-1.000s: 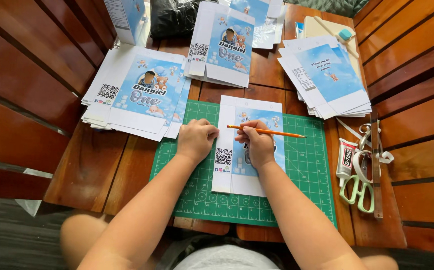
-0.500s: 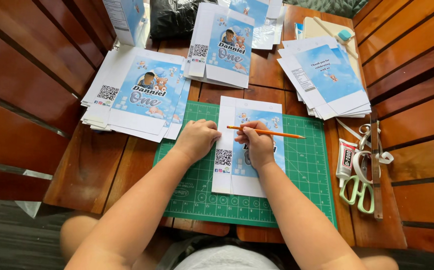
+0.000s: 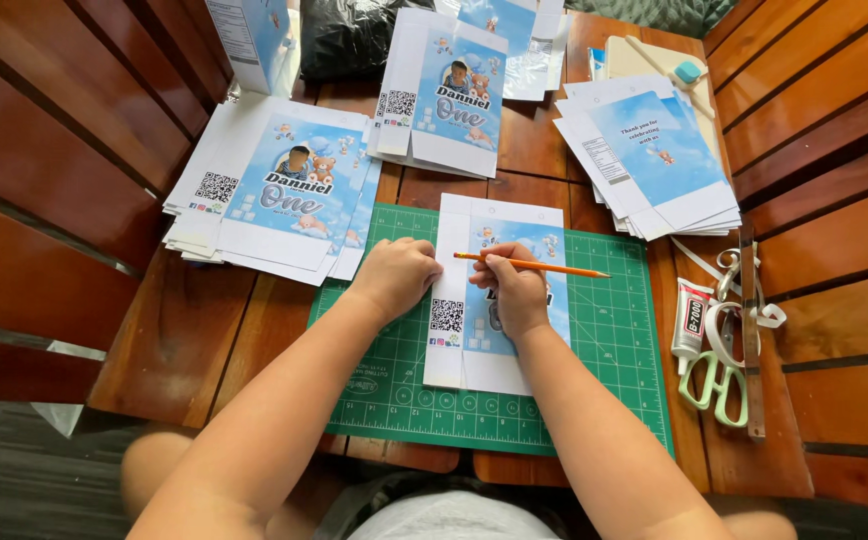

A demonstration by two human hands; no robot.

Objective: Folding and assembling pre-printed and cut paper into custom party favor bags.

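Bare cutting mat (image 3: 594, 360) lies free right of the printed sheet (image 3: 499, 225); glue tube (image 3: 692, 320) and scissors (image 3: 716, 375) crowd its edge.

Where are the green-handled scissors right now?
The green-handled scissors lie at the table's right edge, just right of the green cutting mat, beside the glue tube.

Glossy printed paper sheet (image 3: 499, 300) lies on a matt green rubbery cutting mat (image 3: 604, 370); smooth painted wood pencil (image 3: 534, 265), polished slatted wood counter (image 3: 204, 330), plastic-handled scissors (image 3: 716, 375), shiny glue tube (image 3: 692, 318).
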